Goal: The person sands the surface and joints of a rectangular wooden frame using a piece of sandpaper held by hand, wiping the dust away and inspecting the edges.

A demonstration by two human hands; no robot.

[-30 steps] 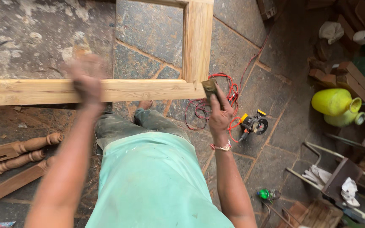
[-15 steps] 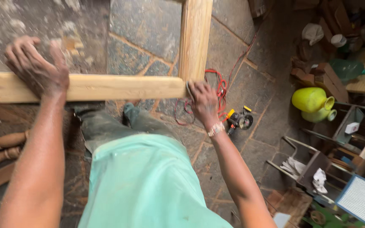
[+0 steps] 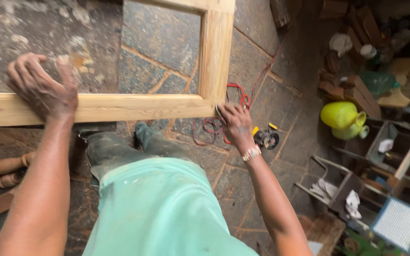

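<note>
Stone floor (image 3: 167, 42) — red cable (image 3: 214, 125), yellow jug (image 3: 340, 116).

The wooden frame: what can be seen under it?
Under the wooden frame, stone floor slabs show through its opening. A red cable lies below its corner. The floor directly beneath the rails is covered; both hands touch the frame.

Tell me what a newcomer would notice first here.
First the pale wooden frame held over the stone floor, with the left hand gripping its long rail and the right hand pressed at its corner. Next the bright yellow jug at right, amid clutter. Red cable and a small power tool lie on the floor beside the right hand.
</note>
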